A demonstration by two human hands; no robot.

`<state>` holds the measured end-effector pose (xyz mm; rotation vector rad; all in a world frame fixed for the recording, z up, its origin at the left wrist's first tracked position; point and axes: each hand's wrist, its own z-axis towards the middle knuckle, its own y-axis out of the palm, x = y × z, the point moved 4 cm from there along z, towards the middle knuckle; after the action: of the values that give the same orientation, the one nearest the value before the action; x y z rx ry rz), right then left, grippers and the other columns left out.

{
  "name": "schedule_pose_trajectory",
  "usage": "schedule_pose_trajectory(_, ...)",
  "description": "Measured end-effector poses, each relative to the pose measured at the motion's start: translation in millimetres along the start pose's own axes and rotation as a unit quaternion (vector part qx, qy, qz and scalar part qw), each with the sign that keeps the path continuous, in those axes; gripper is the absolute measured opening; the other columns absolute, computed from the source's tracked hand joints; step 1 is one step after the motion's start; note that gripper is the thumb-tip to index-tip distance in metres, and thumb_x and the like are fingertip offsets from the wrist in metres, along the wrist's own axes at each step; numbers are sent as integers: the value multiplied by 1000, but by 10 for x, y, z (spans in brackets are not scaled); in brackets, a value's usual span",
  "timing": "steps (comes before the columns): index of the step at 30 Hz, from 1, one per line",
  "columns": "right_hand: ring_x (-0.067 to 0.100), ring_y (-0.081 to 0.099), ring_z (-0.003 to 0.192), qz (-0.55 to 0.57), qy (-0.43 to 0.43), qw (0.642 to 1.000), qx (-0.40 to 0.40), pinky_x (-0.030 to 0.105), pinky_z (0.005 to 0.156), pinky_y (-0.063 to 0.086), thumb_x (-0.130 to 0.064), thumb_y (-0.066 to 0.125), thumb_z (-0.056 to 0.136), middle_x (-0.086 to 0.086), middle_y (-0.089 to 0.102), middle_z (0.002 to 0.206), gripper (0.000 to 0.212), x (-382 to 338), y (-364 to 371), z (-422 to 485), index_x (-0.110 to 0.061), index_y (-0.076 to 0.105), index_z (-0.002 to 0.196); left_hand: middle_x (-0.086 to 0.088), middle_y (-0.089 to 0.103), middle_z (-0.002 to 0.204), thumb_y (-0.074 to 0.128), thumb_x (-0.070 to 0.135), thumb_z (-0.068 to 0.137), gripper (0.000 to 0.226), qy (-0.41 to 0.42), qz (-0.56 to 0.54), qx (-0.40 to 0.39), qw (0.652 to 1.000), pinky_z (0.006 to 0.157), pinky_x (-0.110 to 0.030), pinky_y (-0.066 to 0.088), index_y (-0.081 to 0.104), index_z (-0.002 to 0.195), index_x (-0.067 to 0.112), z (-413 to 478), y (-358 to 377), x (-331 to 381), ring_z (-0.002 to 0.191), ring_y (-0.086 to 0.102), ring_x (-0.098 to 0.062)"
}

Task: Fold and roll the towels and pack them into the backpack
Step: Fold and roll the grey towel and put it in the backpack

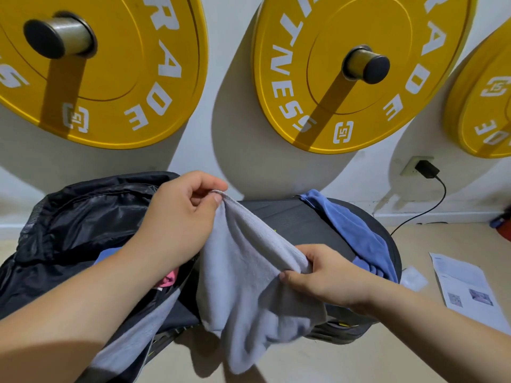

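A grey towel (249, 275) hangs in the air between my hands, its lower part drooping toward the floor. My left hand (177, 217) pinches its upper edge with thumb and fingers. My right hand (326, 275) grips the same edge lower and to the right. The black backpack (83, 217) lies open at the left, with pink and blue cloth inside it (166, 280). A blue towel (356, 230) is draped over the right end of a dark padded bench (293, 217). A second grey cloth (138, 335) lies under my left forearm.
Yellow weight plates (345, 78) hang on pegs on the white wall behind the bench. A black charger (427, 168) sits in a wall socket, its cable running down to the floor. A printed sheet (467, 288) and a small plastic packet (413, 277) lie on the beige floor at right.
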<state>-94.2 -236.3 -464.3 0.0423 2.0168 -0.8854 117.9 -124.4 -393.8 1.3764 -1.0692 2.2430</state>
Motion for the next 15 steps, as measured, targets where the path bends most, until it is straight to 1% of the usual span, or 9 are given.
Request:
schedule_pose_trajectory(2, 24, 69, 83, -5, -2, 1000, 27, 51, 84, 58, -33, 67, 85, 14, 71, 97, 22, 40, -10, -11, -14, 67, 95, 14, 64, 62, 63, 7, 94, 18, -23, -1, -1, 1000, 53, -4, 40, 73, 97, 21, 2, 6, -61, 53, 55, 6)
schedule_pose_trajectory(3, 20, 65, 80, -3, -7, 999, 43, 49, 82, 56, -33, 69, 85, 14, 69, 96, 20, 47, -26, -12, -15, 66, 93, 11, 64, 64, 63, 7, 95, 18, -32, -5, -8, 999, 53, -5, 40, 73, 98, 22, 3, 18, -85, 52, 54, 5)
schedule_pose_trajectory(5, 13, 57, 77, 39, -27, 997, 63, 44, 75, 52, -32, 74, 85, 12, 68, 90, 20, 30, -50, -10, -16, 64, 92, 0, 66, 71, 63, 6, 95, 21, -38, -12, -22, 999, 58, -4, 40, 71, 103, 23, 10, 39, -115, 55, 53, 7)
schedule_pose_trajectory(6, 12, 56, 77, 76, -38, 994, 66, 41, 73, 49, -30, 76, 85, 10, 68, 87, 20, 15, -57, -10, -17, 64, 92, 0, 67, 74, 63, 7, 95, 22, -39, -14, -26, 999, 63, -4, 39, 70, 106, 25, 15, 40, -119, 58, 54, 9)
schedule_pose_trajectory(7, 13, 55, 77, 110, -50, 990, 68, 39, 72, 47, -27, 77, 86, 11, 68, 86, 18, -9, -63, -11, -17, 63, 94, 3, 66, 73, 63, 8, 95, 23, -40, -17, -27, 999, 65, -6, 40, 70, 108, 26, 14, 35, -113, 59, 55, 10)
schedule_pose_trajectory(8, 15, 54, 76, 138, -62, 986, 73, 38, 71, 45, -23, 77, 88, 14, 67, 86, 17, -33, -68, -12, -18, 62, 95, 7, 64, 70, 62, 8, 95, 23, -41, -21, -27, 999, 64, -7, 40, 71, 107, 26, 12, 30, -105, 58, 55, 9)
schedule_pose_trajectory(10, 18, 50, 72, 170, -80, 978, 88, 36, 68, 41, -15, 72, 93, 15, 65, 81, 13, -82, -75, -19, -19, 60, 96, 12, 62, 64, 61, 9, 96, 21, -41, -27, -29, 998, 56, -5, 39, 74, 102, 25, -2, 27, -82, 54, 54, 7)
schedule_pose_trajectory(11, 19, 50, 71, 174, -87, 976, 97, 36, 67, 41, -10, 68, 95, 14, 65, 81, 12, -101, -79, -18, -18, 60, 96, 12, 62, 63, 61, 9, 96, 20, -39, -27, -30, 998, 55, -4, 40, 74, 101, 24, -12, 30, -73, 54, 55, 7)
schedule_pose_trajectory(15, 27, 64, 63, 180, -91, 973, 111, 38, 58, 50, 6, 59, 95, 15, 73, 89, 16, -132, -72, 6, -10, 59, 96, 19, 65, 62, 62, 7, 95, 21, -27, -29, -32, 999, 57, -3, 40, 75, 100, 23, -17, 35, -62, 57, 56, 8)
